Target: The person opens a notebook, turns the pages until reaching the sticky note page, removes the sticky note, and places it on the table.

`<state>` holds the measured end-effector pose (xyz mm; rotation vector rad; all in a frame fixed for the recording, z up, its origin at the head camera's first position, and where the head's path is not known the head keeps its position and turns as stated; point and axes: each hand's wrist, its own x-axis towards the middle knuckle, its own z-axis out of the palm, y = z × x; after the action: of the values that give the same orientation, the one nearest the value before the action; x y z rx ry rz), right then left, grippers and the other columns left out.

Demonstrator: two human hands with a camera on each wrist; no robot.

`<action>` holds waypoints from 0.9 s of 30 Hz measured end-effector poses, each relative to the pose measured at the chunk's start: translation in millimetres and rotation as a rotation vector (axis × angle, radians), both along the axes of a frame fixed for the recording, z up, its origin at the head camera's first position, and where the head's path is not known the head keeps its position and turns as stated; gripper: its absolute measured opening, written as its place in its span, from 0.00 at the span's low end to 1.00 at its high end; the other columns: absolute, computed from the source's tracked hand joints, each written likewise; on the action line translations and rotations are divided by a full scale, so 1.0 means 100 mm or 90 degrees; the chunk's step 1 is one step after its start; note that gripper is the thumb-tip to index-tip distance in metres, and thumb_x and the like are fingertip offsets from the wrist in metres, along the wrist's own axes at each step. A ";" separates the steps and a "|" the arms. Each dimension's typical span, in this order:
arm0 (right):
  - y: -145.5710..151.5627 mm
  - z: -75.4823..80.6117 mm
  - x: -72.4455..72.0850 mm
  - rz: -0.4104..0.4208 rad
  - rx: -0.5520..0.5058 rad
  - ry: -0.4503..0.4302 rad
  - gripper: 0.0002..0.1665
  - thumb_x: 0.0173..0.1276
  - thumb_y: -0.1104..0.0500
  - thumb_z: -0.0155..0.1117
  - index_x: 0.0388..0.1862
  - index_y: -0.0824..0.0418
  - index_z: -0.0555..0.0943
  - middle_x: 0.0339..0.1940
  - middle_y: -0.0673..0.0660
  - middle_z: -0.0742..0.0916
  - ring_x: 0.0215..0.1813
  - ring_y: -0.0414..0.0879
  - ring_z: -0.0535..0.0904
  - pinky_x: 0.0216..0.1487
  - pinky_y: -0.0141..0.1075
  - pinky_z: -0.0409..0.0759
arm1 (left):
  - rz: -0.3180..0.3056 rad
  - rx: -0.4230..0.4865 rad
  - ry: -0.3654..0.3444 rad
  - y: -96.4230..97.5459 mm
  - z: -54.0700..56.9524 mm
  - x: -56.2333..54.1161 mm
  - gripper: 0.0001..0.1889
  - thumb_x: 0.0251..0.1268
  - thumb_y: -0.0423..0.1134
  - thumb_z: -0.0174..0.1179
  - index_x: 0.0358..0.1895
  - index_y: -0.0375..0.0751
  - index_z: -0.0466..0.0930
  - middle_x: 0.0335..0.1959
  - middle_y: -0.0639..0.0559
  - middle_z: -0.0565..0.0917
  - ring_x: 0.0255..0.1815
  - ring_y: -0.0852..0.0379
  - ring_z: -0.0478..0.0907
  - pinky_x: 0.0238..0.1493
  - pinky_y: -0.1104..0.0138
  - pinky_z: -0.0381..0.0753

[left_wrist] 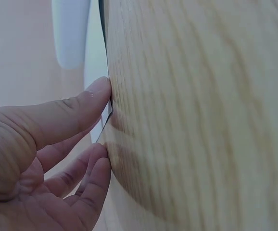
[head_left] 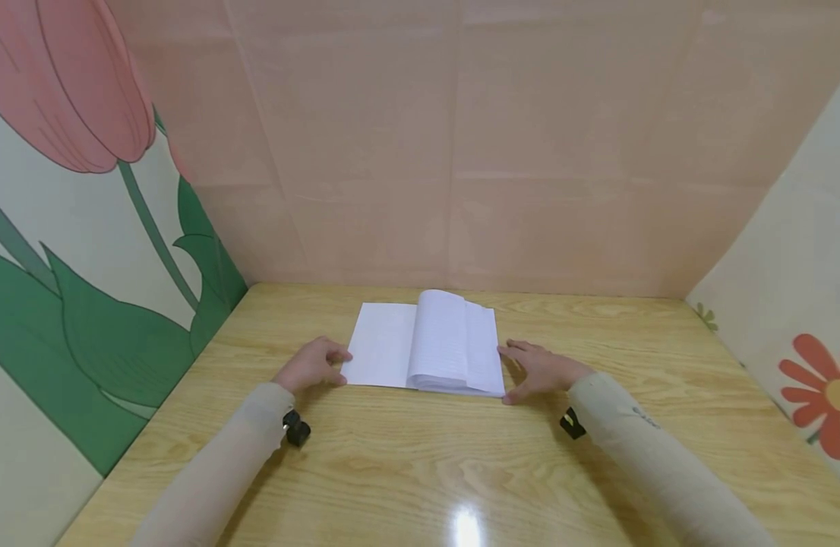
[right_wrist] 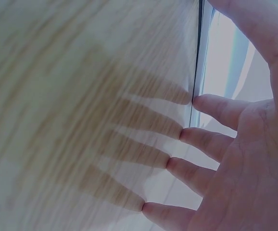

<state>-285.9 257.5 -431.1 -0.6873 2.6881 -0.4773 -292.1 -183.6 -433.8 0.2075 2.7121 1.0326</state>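
An open notebook (head_left: 381,346) lies on the wooden table, its left side a flat blank sheet. On its right side is a thick stack of lined pages (head_left: 442,342), several of them curving up near the middle. My left hand (head_left: 315,364) is at the left edge, thumb by the near corner. In the left wrist view, the left thumb (left_wrist: 93,98) touches the notebook's edge and the other fingertips rest low by the table. My right hand (head_left: 544,370) spreads along the right edge. Its index finger (right_wrist: 221,109) touches that edge, while the other fingertips meet the tabletop.
The wooden table (head_left: 393,471) reaches back to a plain pinkish wall covering (head_left: 454,152). A side panel with a painted tulip (head_left: 71,83) stands at left, and one with a red flower (head_left: 833,395) at right. Dark wrist cameras (head_left: 297,429) sit beneath both sleeves.
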 end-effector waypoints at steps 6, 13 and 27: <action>0.00 0.01 0.00 -0.002 -0.001 -0.002 0.63 0.51 0.38 0.74 0.76 0.65 0.56 0.76 0.73 0.56 0.74 0.72 0.51 0.68 0.67 0.54 | -0.001 0.006 -0.003 0.00 -0.01 -0.02 0.21 0.50 0.32 0.73 0.50 0.42 0.84 0.54 0.44 0.77 0.56 0.47 0.74 0.61 0.51 0.72; 0.01 0.01 -0.01 0.000 -0.003 0.003 0.63 0.50 0.37 0.74 0.75 0.66 0.56 0.76 0.73 0.56 0.74 0.71 0.51 0.68 0.66 0.55 | -0.001 0.010 -0.004 0.00 -0.02 -0.04 0.21 0.50 0.32 0.73 0.50 0.42 0.84 0.55 0.44 0.77 0.56 0.46 0.73 0.61 0.51 0.71; -0.02 0.04 0.02 -0.009 -0.011 -0.018 0.62 0.51 0.39 0.75 0.76 0.65 0.55 0.76 0.73 0.55 0.74 0.72 0.50 0.68 0.67 0.54 | -0.048 0.006 0.071 0.28 0.35 0.03 0.20 0.63 0.35 0.63 0.58 0.38 0.78 0.59 0.41 0.78 0.59 0.41 0.74 0.57 0.50 0.75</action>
<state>-283.4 255.2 -427.2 -0.6623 2.6669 -0.5107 -289.6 -155.8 -398.6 0.3774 2.7734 1.0421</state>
